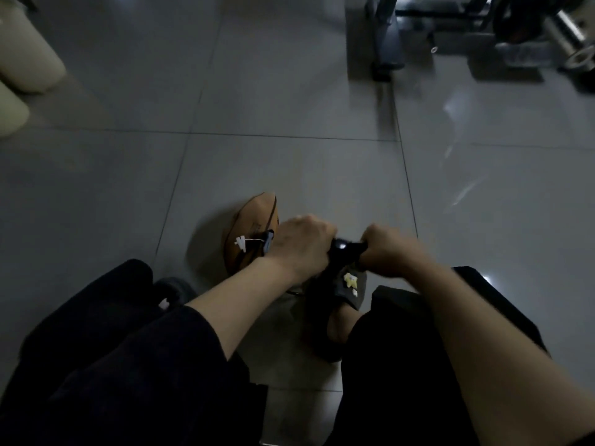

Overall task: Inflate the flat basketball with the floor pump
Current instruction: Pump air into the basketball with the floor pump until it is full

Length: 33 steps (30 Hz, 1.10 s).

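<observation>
Closest to the person, dark trouser legs framed a slippered foot (346, 292) planted on the grey tiled floor (289, 91). Just above it both fists were clenched around the black pump handle (347, 246), the left hand (301, 244) on one end, the right hand (388, 251) on the other. The flat basketball (249, 233) lay on the tiles just beyond and beside the left hand, partly hidden by it. Farther off stood metal gym equipment (483, 30).

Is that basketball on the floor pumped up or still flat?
Still flat: the basketball looks caved in and lopsided, not round, beside the left hand.
</observation>
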Each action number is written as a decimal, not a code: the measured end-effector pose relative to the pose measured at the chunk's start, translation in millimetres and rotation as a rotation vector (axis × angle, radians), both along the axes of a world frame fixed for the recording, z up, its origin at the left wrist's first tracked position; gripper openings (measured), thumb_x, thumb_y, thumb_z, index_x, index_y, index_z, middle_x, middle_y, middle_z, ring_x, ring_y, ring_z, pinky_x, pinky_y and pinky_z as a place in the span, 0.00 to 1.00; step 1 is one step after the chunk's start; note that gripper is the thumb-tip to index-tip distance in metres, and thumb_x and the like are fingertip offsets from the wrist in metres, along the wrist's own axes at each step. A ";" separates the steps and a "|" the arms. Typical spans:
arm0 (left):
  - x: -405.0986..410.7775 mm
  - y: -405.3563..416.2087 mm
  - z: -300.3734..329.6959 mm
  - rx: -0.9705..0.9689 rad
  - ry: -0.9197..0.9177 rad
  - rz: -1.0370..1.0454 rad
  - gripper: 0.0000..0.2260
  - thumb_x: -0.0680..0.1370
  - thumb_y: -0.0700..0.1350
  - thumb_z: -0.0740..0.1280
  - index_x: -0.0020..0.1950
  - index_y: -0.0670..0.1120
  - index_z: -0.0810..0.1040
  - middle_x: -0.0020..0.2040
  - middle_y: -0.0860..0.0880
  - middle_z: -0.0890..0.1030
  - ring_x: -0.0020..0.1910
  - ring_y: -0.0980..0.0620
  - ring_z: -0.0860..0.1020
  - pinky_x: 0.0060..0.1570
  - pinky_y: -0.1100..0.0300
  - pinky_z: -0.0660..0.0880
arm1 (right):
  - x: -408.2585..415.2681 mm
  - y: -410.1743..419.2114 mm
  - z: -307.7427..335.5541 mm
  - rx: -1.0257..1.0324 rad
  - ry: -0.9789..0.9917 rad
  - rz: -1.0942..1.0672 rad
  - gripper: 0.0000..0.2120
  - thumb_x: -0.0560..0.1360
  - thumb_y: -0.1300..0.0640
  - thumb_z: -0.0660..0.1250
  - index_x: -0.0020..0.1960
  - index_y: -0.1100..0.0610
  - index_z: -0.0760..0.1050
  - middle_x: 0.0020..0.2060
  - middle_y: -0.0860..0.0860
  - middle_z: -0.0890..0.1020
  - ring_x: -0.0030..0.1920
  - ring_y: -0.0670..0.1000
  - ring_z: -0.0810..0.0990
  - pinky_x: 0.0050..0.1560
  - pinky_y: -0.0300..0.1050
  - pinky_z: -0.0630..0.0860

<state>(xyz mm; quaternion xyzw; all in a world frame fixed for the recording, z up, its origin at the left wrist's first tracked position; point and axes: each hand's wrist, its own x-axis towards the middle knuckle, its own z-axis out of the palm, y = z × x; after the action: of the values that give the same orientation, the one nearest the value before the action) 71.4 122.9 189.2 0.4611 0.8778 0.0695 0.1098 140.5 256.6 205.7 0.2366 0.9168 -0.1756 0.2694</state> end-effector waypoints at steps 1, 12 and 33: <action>-1.1 3.1 19.7 0.036 0.044 0.007 0.06 0.73 0.43 0.63 0.47 0.45 0.77 0.45 0.44 0.80 0.46 0.42 0.78 0.37 0.57 0.65 | -3.2 5.0 19.5 0.004 0.041 0.009 0.05 0.69 0.59 0.70 0.39 0.60 0.76 0.34 0.56 0.76 0.38 0.56 0.76 0.35 0.45 0.72; 1.4 21.6 30.0 0.045 0.090 0.042 0.06 0.73 0.42 0.62 0.46 0.44 0.77 0.45 0.42 0.80 0.45 0.40 0.78 0.36 0.57 0.64 | -0.8 4.6 24.8 0.099 0.050 -0.054 0.12 0.74 0.53 0.64 0.36 0.56 0.67 0.35 0.54 0.74 0.38 0.55 0.76 0.42 0.48 0.75; -6.8 5.0 -26.1 -0.053 -0.010 0.067 0.05 0.75 0.41 0.61 0.47 0.44 0.76 0.44 0.43 0.80 0.45 0.42 0.78 0.40 0.56 0.72 | -11.0 -7.2 -16.6 0.037 -0.039 -0.008 0.12 0.72 0.52 0.64 0.36 0.57 0.66 0.40 0.56 0.76 0.41 0.57 0.75 0.40 0.45 0.71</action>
<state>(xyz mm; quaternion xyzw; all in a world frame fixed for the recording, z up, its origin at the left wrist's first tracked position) 64.6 127.9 163.1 0.4282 0.8936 0.0522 0.1242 129.5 249.3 189.1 0.2483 0.9136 -0.1553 0.2820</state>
